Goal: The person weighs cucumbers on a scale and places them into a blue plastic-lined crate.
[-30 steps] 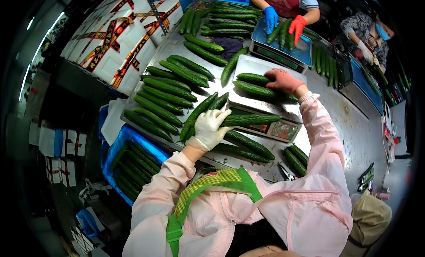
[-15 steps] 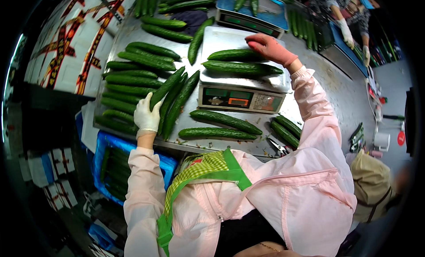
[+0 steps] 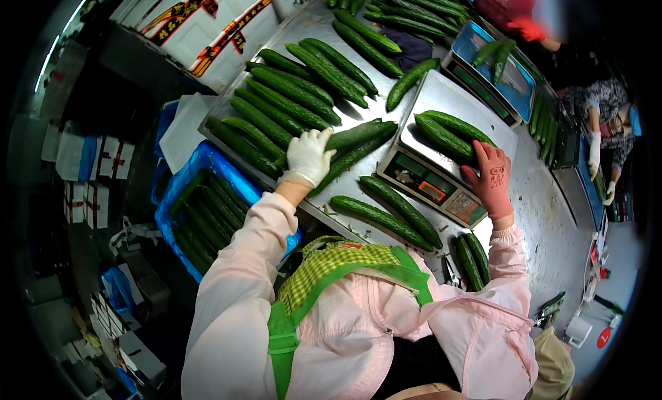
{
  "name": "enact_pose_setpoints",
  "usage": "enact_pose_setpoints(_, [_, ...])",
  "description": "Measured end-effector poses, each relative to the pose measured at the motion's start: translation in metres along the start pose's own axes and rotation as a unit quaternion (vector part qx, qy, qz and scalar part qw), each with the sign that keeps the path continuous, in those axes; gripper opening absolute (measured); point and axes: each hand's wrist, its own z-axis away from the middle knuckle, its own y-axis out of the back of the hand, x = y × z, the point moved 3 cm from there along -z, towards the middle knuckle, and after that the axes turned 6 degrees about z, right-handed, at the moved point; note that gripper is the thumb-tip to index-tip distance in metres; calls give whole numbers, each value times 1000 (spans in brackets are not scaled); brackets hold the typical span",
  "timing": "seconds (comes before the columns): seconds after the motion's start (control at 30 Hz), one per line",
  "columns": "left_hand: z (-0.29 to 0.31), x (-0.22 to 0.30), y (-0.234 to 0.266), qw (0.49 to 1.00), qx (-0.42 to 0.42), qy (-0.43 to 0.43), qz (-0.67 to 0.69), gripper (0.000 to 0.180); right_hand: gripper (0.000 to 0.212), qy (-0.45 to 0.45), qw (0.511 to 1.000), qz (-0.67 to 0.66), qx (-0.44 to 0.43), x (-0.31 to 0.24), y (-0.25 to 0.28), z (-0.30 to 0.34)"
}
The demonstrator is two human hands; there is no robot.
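My left hand (image 3: 308, 156), in a white glove, is closed round the near end of a cucumber (image 3: 364, 133) at the table's front left. Another cucumber (image 3: 353, 161) lies just beneath and beside it. On the right, my right hand (image 3: 492, 178) wears a coral-red glove, its fingers and thumb closed round the right end of a cucumber (image 3: 440, 138) on a metal weighing scale (image 3: 427, 95). A second cucumber (image 3: 463, 127) rests behind that one on the scale; the glove partly hides their ends.
Several cucumbers (image 3: 276, 105) lie in a row at the left. Two cucumbers (image 3: 394, 210) sit before the scale, near partly covered scissors (image 3: 449, 270). A blue-lined crate (image 3: 165, 224) of cucumbers stands below left. Another scale (image 3: 522, 90) is behind; a co-worker's gloved hand (image 3: 594, 152) is far right.
My view has turned, shifting the table rightward. My right hand has come from the scale's far side to the cucumbers' right ends. The cucumber in my left hand now lies more level, pointing right.
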Motion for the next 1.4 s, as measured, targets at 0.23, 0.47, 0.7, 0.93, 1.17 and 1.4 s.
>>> enact_pose_setpoints(0.23, [67, 3, 26, 995, 27, 60, 79, 47, 42, 96, 995, -35, -1, -15, 18, -5])
enact_pose_setpoints(0.47, [140, -33, 27, 865, 185, 158, 439, 56, 36, 114, 966, -234, -5, -109, 11, -80])
enact_pose_setpoints(0.7, [177, -58, 60, 469, 161, 370, 786, 61, 43, 117, 974, -191, -11, -226, -56, -191])
enact_pose_setpoints(0.93, [211, -81, 42, 410, 235, 398, 786, 41, 34, 90, 996, -14, 7, -264, -112, -215])
enact_pose_setpoints(1.17, [171, -33, 34, 518, 207, 297, 775, 53, 55, 86, 733, -616, -276, -315, -33, -121])
enact_pose_setpoints(1.4, [150, -9, 31, 637, 1, 125, 761, 25, 27, -63, 652, -714, -246, -298, -23, -51])
